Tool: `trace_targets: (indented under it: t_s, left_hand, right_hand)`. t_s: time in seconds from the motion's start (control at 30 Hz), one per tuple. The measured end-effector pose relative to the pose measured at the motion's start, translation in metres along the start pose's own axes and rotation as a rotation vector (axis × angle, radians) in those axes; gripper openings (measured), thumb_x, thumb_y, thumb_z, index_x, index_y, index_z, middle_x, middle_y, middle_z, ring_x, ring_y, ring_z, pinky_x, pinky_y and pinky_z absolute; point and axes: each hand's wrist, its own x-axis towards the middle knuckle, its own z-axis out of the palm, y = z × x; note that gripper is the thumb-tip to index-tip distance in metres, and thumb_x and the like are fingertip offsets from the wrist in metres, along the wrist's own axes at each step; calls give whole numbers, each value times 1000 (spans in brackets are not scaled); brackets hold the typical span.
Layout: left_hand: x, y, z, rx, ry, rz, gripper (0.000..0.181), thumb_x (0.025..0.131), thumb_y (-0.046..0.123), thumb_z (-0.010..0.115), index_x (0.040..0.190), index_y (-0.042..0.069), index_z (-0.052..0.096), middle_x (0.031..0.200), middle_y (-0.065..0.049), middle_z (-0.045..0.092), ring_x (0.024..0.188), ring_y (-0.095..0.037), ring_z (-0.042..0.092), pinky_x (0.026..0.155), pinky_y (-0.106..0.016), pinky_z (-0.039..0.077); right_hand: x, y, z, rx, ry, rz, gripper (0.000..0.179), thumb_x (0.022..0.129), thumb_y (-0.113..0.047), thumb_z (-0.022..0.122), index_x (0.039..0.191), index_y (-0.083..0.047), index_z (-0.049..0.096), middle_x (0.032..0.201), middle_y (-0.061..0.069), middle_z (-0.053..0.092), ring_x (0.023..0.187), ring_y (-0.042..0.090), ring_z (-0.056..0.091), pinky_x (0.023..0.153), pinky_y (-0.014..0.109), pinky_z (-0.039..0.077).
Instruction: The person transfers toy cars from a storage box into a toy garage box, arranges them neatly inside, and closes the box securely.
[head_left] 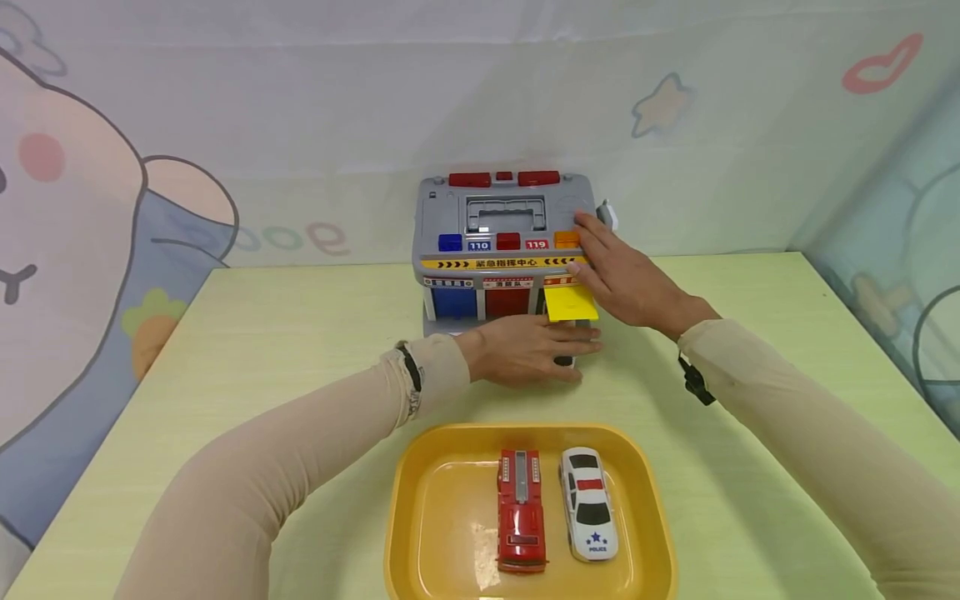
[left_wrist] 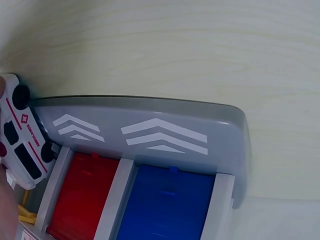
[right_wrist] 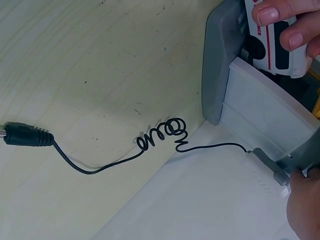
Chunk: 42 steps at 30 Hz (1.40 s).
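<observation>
A white toy ambulance [left_wrist: 30, 137] is partly inside the right-hand bay of a grey toy rescue station [head_left: 442, 208]. My left hand [head_left: 517, 350] reaches across the station's front and grips the ambulance, with fingertips on its side in the right wrist view. Above it, the yellow door [head_left: 570, 304] is swung up. My right hand [head_left: 633, 279] rests on the station's right roof corner with fingers extended, close to an orange button [head_left: 566, 240]. The blue door [head_left: 454, 302] and red door [head_left: 506, 302] are down.
In front stands a yellow tray [head_left: 401, 500] holding a red toy fire truck [head_left: 521, 525] and a white toy police car [head_left: 590, 504]. A coiled black cord ending in a plug [right_wrist: 30, 135] runs from the station's side. A printed cloth backdrop [head_left: 360, 108] hangs behind.
</observation>
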Motion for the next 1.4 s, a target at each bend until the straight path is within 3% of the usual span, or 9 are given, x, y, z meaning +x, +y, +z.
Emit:
trace_targets:
  t_s: [0.4,1.03,1.4]
  left_hand:
    - [1,3,5,97,-11,15,49,100,23,59,147,30,46,168,1,23,157,-21,15,127,-44,13]
    - [11,5,2,68,62,31,33,100,23,61,132,22,66,158,2,43,151,-18,33,126,-39,21]
    - [14,2,-3,53,48,32,31,100,21,61,131,19,66,155,0,47,147,-19,39,125,-39,25]
  right_hand:
    - [-1,0,2,1,17,-14,68,108,-40,34,158,3,17,169,16,9,154,36,18,124,51,24]
    - [-1,0,4,17,33,-9,67,108,-41,34,158,2,18,169,15,9,154,36,19,123,51,25]
    - [0,1,4,25,40,-4,68,108,-41,34,159,0,16,169,14,9,153,36,20,123,51,26]
